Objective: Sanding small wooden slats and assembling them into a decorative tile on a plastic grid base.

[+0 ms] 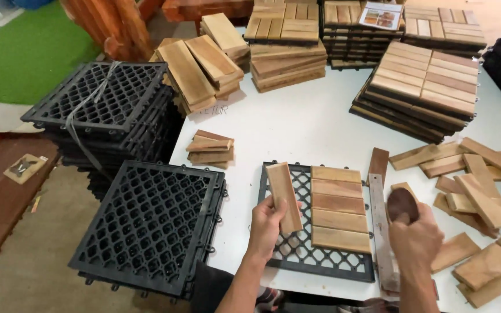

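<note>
The left hand [265, 223] gripped a wood block [284, 197] over the black grid [297, 249]. At three o'clock, the right hand [416, 235] grasped a dark block [402, 204]. A tilted block might have slipped.

Bare forearms (no sleeves), ringless hands [265, 223]

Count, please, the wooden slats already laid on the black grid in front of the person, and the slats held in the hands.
Slats laid on the black grid: 5
Slat in the left hand: 1
Slat in the right hand: 1
Total: 7
</note>
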